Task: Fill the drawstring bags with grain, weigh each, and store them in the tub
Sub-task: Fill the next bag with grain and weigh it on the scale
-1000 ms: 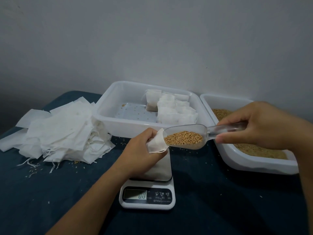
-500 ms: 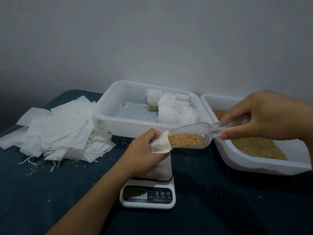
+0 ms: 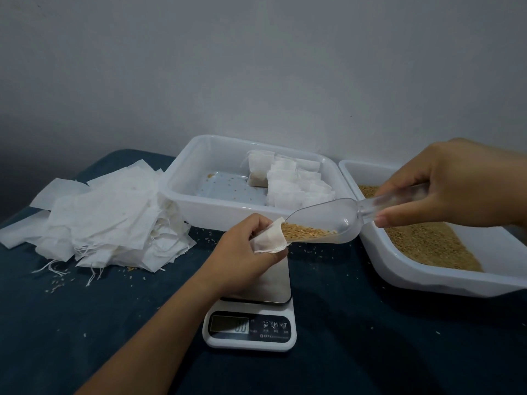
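My left hand (image 3: 245, 249) holds a small white drawstring bag (image 3: 269, 240) above the scale (image 3: 251, 326), its mouth turned to the right. My right hand (image 3: 456, 183) grips the handle of a clear plastic scoop (image 3: 339, 220) that is tilted down to the left, its tip at the bag's mouth. Brown grain lies in the scoop's lower end. The scale's display reads 0.0. Behind it, the white storage tub (image 3: 182, 195) holds several filled bags (image 3: 288, 183) in its right half.
A second white tub (image 3: 427, 280) with loose grain sits at the right, under my right hand. A heap of empty white bags (image 3: 108, 218) lies at the left on the dark blue cloth. Stray grains dot the cloth near the tubs.
My right hand has lifted the scoop's handle, tilting the scoop down towards the bag. The grain has slid to the scoop's tip at the bag's mouth. My left hand stays put.
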Available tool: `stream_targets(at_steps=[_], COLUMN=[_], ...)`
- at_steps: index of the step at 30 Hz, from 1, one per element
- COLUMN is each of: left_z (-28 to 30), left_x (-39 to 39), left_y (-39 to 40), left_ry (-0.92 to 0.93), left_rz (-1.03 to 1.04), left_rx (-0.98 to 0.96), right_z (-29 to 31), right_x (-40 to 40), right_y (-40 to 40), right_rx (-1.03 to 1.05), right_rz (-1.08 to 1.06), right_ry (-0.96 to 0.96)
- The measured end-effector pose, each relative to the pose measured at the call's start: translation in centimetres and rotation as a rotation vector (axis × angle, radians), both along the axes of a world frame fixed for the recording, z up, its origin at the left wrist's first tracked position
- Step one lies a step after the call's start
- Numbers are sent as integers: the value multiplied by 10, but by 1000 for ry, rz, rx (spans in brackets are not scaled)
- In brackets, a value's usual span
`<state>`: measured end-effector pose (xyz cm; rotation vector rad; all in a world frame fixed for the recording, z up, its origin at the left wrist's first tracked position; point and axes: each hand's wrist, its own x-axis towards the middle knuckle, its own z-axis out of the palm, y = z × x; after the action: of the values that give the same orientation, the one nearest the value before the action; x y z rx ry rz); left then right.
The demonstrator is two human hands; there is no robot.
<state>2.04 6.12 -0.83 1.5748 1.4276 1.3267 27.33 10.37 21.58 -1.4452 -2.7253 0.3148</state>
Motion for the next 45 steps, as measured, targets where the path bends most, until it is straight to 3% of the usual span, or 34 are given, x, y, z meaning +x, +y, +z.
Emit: stream_targets(at_steps=[16, 22, 27, 34, 38, 45], left_z=[5, 10, 16, 20, 18, 17], left_x=[0, -1, -1, -2, -1, 3], left_y=[0, -1, -2, -10, -14, -15], left_ry=[-110, -332, -500, -843, -869, -899], left_rz=[30, 2, -63, -375, -558, -649], left_rx=[-65, -125, -157, -353, -418, -460], right_z=[-4, -36, -99, -169, -176, -177], right_x=[13, 25, 36, -20, -51, -62], right_y=[0, 4, 8, 18, 15, 14], right_rx=[30, -55, -114, -285, -435, -406], right_rz=[-31, -77, -154, -145, 46, 152], right_ry=[78, 293, 531, 910, 968, 1116])
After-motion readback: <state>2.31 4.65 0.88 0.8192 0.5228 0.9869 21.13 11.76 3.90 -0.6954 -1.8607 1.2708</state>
